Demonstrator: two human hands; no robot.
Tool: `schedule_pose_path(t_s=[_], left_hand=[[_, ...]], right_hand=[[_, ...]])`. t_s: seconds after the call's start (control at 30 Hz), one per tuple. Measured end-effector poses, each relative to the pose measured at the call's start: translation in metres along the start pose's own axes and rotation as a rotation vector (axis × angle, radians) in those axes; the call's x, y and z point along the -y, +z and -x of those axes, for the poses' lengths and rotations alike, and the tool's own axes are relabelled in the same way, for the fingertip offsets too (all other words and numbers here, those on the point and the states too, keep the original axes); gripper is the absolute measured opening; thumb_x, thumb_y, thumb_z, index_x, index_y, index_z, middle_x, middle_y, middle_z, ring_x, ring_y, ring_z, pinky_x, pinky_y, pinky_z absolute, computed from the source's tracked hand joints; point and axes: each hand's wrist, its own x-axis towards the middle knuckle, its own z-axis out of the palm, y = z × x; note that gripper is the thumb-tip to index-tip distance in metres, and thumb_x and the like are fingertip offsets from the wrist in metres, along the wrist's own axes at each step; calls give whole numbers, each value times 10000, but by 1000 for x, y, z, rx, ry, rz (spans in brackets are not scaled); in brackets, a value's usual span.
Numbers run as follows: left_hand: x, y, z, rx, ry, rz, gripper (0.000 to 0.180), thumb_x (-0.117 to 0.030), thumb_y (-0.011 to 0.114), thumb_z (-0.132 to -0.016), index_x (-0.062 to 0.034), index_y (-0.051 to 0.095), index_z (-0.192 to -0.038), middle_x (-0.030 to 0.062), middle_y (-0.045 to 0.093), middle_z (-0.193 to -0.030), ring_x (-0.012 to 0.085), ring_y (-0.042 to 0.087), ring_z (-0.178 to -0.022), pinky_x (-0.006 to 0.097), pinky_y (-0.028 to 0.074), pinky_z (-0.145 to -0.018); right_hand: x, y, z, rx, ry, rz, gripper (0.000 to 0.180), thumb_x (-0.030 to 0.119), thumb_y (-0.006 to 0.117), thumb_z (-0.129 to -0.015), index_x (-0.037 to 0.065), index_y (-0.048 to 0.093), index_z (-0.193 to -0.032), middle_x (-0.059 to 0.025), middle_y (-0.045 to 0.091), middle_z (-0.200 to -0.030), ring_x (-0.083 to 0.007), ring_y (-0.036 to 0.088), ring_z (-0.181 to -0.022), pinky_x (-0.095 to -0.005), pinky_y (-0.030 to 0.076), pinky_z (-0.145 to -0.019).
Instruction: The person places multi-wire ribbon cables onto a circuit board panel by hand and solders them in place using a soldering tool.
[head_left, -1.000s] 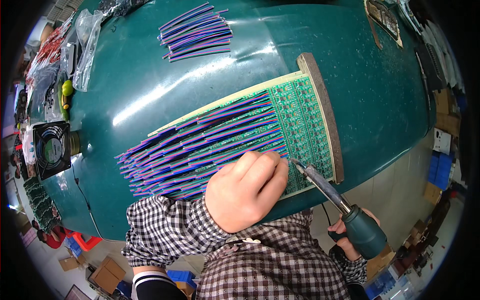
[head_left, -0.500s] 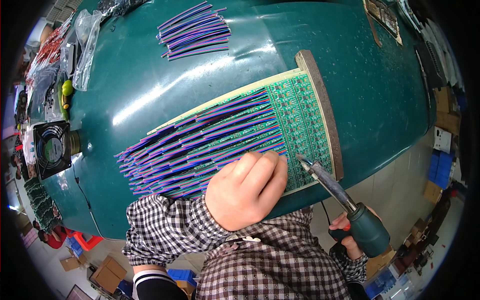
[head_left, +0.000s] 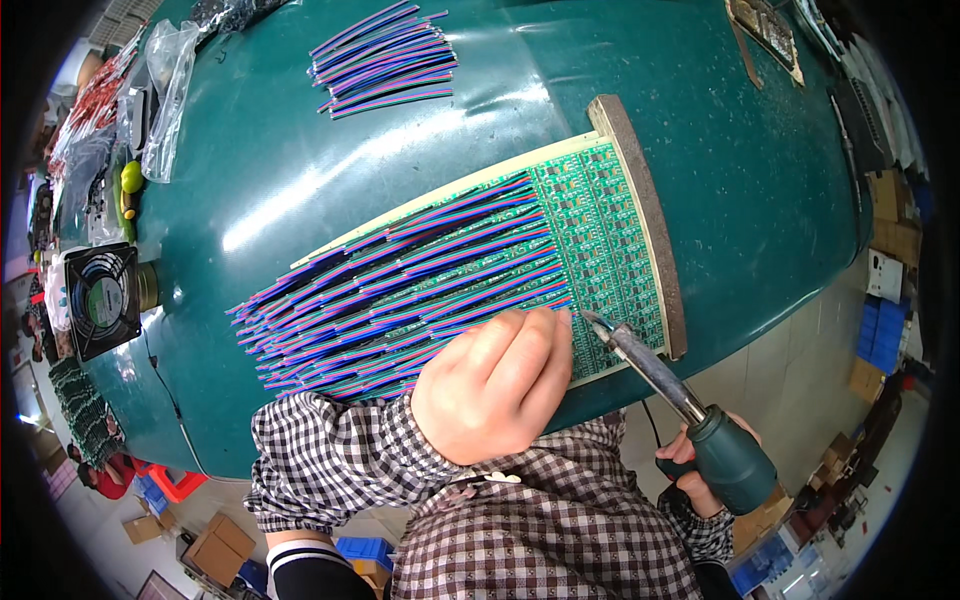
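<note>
Head view: circuit panel (head_left: 605,240) under left grip (head_left: 490,390)

Panel extends beyond left grip and to both sides; long axis left-right, right end angled away. Attached wires (head_left: 408,278) run the same way. Left grip nearer: back of hand up, fingers bunched at wire ends, thumb hidden, can't tell if it's pinching. Right grip (head_left: 697,492), lower right, wrapped round soldering iron (head_left: 688,405); tip just right of left fingertips, contact unclear. Loose wires (head_left: 385,60) on tabletop (head_left: 750,200), well beyond both grips.
</note>
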Motion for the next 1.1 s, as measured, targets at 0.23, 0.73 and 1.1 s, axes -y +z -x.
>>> schedule_pose_path(t_s=[0.23, 0.73, 1.1], left_hand=[[0, -2, -2, 7, 9, -9, 400, -68, 700, -653, 49, 750, -1032, 113, 675, -977, 203, 668, -804, 291, 539, -617], [2, 2, 1, -8, 39, -55, 302, -80, 700, -728, 46, 712, -1003, 92, 635, -963, 192, 650, -850, 268, 536, -677], [2, -4, -3, 49, -20, 83, 388, -64, 692, -667, 44, 745, -1035, 100, 664, -968, 207, 661, -814, 297, 556, -644]], right_hand=[[4, 1, -3, 26, -13, -2, 463, 574, 858, -730, 131, 798, -853, -34, 729, -834, -246, 676, -708, -366, 545, -679], [6, 4, -4, 1, -8, -22, 472, 572, 859, -710, 137, 783, -877, 21, 755, -836, -204, 702, -732, -373, 553, -753], [0, -1, 0, 15, -22, 12, 478, 595, 843, -728, 134, 780, -836, 26, 728, -779, -208, 669, -689, -352, 545, -686]])
